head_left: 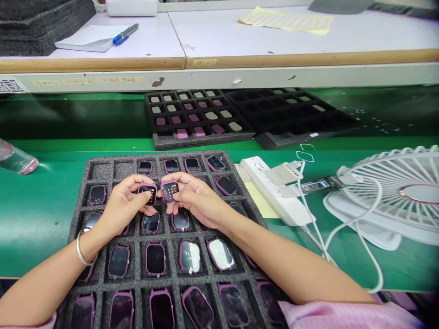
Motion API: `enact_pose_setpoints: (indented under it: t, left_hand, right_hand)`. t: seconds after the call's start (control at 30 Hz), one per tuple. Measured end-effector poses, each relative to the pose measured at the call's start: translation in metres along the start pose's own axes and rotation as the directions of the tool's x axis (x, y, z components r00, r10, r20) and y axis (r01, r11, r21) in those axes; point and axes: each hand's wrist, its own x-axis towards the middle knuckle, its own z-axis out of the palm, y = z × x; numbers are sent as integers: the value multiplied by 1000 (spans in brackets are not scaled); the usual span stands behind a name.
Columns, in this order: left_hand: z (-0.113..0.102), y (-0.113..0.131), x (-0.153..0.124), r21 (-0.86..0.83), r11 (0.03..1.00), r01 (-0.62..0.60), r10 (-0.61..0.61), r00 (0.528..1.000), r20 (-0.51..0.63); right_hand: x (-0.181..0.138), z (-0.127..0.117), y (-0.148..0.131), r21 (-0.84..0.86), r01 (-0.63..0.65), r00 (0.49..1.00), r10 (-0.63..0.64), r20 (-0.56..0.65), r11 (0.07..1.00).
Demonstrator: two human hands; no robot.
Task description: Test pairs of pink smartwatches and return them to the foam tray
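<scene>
My left hand (pixel 127 198) is closed on a purple smartwatch (pixel 148 193) with a lit screen, thumb on its face. Beside it, my right hand (pixel 192 197) grips a second purple smartwatch (pixel 169 192), whose screen shows a keypad-like grid. Both watches are strapless, held side by side with faces up. Beneath the hands lies a grey foam tray (pixel 103 171) divided into compartments. Several more purple watches sit in it, such as a dark-screened watch (pixel 155 259) near the middle. My forearms cover some compartments.
Behind stand two black trays; the left tray (pixel 202 142) holds purple and pale pieces. On the right are a white power strip (pixel 274 196), cables (pixel 379 269) and a white fan (pixel 404 196). A clear bottle (pixel 17 157) lies at left. A shelf (pixel 219 41) spans the back.
</scene>
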Motion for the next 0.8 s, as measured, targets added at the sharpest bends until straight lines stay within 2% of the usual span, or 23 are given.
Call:
enact_pose_setpoints:
  t: [0.37,0.8]
  left_hand:
    - [-2,-3,-1,-98,995,5,5,995,98]
    - [-1,-4,0,-95,995,17,-8,995,95]
  right_hand:
    - [3,1,2,-49,64,996,-67,-65,997]
    - [2,0,5,-72,57,995,-63,-72,996]
